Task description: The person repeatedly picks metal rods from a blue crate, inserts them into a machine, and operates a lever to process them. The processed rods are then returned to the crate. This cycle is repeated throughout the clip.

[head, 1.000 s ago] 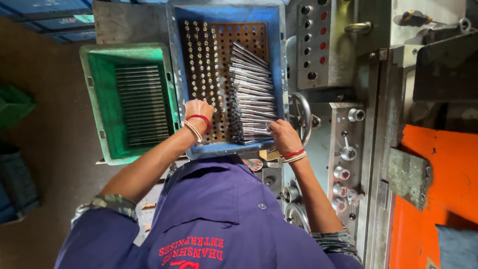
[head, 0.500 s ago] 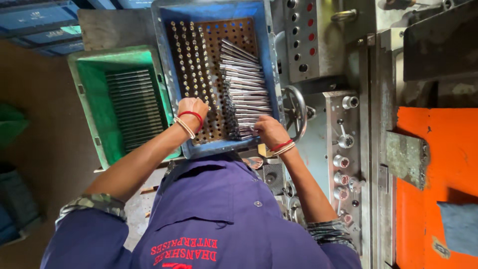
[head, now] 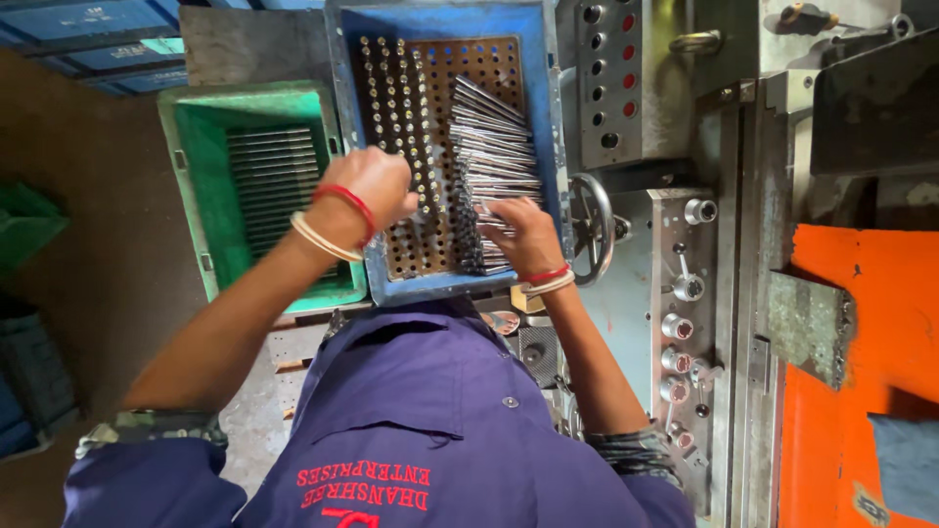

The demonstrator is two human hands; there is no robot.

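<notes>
A blue crate (head: 548,127) in front of me holds a brown perforated board (head: 469,68) with several upright metal pins and a pile of loose metal rods (head: 494,137) on its right side. My left hand (head: 377,186) hovers over the crate's near left part, fingers curled downward; what it pinches is hidden. At the near end of the rod pile lies my right hand (head: 523,235), its fingers among the rods. Both wrists wear bangles.
A green crate (head: 191,196) with stacked rods stands left of the blue one. To the right is a grey machine panel (head: 680,284) with knobs, a handwheel (head: 597,230) and an orange guard (head: 871,332). Blue crates (head: 78,24) sit far left.
The view has dropped closer to the crates. My left hand has lifted slightly and shifted over the pins; my right hand stays at the near end of the rod pile.
</notes>
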